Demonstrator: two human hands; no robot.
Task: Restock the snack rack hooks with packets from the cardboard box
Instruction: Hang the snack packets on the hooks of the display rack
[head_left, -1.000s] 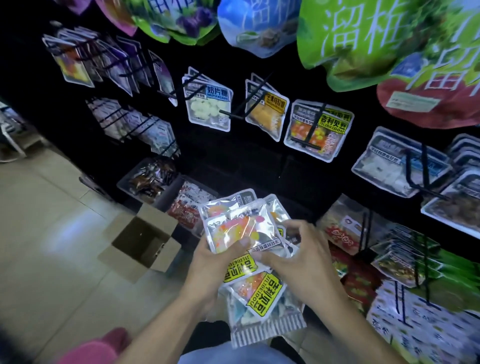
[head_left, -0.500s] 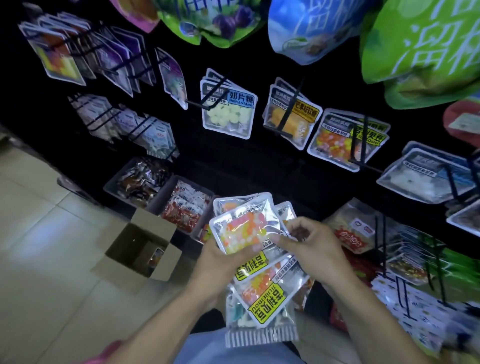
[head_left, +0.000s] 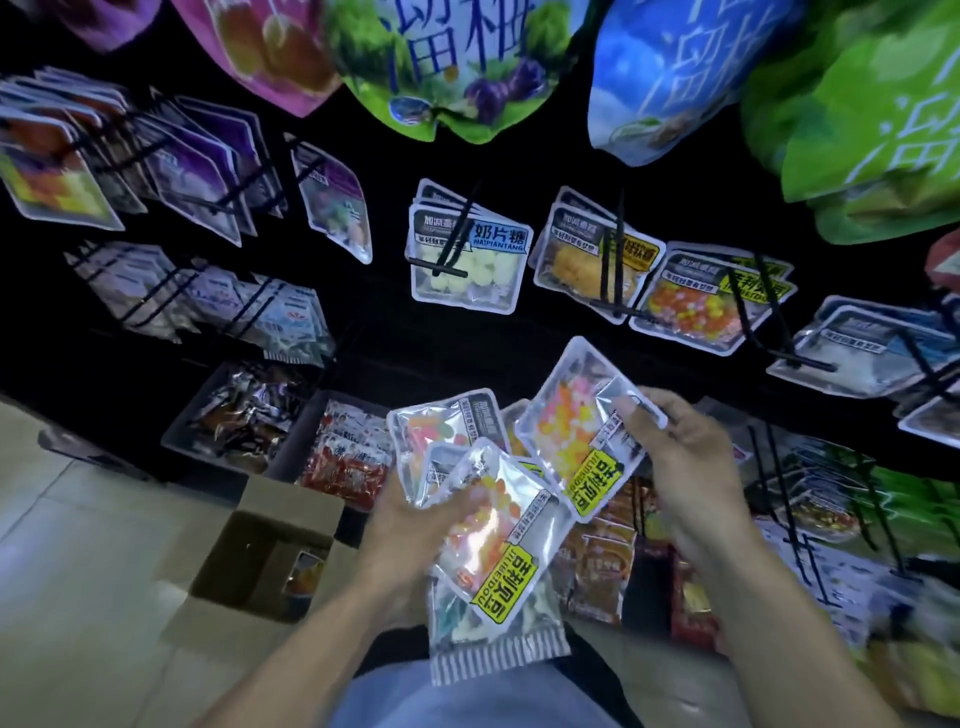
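My left hand (head_left: 410, 519) grips a stack of silvery candy packets (head_left: 493, 540) with yellow labels, held low in front of me. My right hand (head_left: 691, 467) pinches one packet (head_left: 576, 431) of the same kind by its top corner, lifted up and to the right of the stack. The black snack rack fills the view above, and matching yellow-labelled packets (head_left: 696, 301) hang on a hook (head_left: 748, 306) to the upper right of my hands. The open cardboard box (head_left: 270, 566) sits on the floor at lower left, with a packet visible inside.
Other hooks carry a milk-tablet packet (head_left: 467, 260), an orange candy packet (head_left: 592, 260) and purple packets (head_left: 202, 171). Large green and blue bags (head_left: 675, 78) hang overhead. Trays of red snacks (head_left: 343, 457) line the rack's base. Pale tiled floor (head_left: 78, 597) lies to the left.
My right hand has pulled one packet off the stack and raised it up to the right. The view has shifted right and closer to the rack.
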